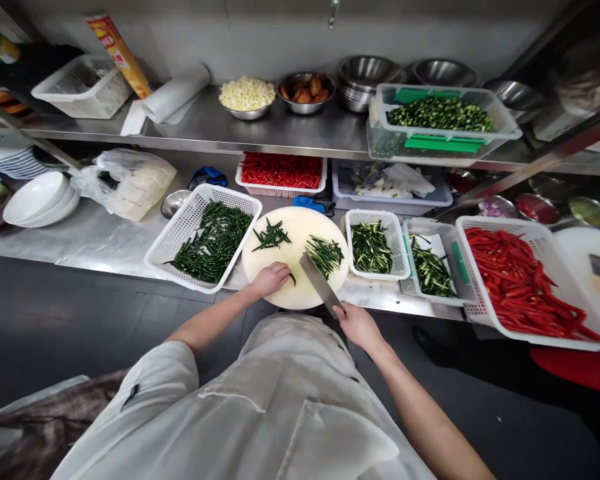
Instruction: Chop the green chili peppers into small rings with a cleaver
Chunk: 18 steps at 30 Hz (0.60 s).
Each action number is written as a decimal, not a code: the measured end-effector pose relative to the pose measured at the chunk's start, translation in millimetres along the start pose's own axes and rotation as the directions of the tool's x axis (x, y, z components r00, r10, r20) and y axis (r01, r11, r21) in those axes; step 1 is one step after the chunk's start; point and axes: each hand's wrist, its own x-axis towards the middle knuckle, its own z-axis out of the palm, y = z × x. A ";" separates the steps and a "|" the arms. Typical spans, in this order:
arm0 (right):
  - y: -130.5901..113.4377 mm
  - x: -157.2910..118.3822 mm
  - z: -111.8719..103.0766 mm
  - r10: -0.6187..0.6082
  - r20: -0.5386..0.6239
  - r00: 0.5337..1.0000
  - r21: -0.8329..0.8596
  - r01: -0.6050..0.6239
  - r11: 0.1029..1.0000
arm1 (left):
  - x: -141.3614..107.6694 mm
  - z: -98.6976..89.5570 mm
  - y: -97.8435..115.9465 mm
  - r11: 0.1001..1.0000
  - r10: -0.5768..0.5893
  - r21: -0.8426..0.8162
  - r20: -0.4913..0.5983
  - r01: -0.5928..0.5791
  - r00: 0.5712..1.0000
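A round cream-coloured cutting board [300,223] lies before me at the counter's front. My left hand [272,279] is closed at its lower left, fingers pinching a small green chili pepper [293,279] whose curved end sticks out to the right. My right hand [359,325] grips the handle of a cleaver [321,283]. The blade reaches over the board's lower right, its tip beside a pile of cut green chilies [326,256]. Farther back on the left of the board is a smaller pile of whole green chilies [271,235].
Left of the board stands a white basket [156,257] of green chilies. On the right are a small basket [405,268] and a clear container [455,300] of cut greens, then a basket [517,337] of red chilies. A steel shelf [180,137] with bowls runs above the counter.
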 end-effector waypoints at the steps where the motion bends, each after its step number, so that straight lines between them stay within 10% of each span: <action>1: -4.6 0.0 -2.6 0.015 -0.002 1.000 -0.016 -0.015 1.000 | -0.3 6.7 12.4 1.000 0.024 -0.019 0.001 -0.024 1.000; 8: -8.8 -11.8 -12.5 -0.002 0.062 0.998 -0.039 0.004 0.999 | 14.1 31.2 53.3 0.994 0.049 -0.094 0.013 -0.048 0.999; 18: -30.9 43.0 0.6 -0.043 -0.081 0.996 0.089 0.050 0.995 | 20.1 13.8 30.6 0.985 0.065 -0.165 0.051 -0.056 0.997</action>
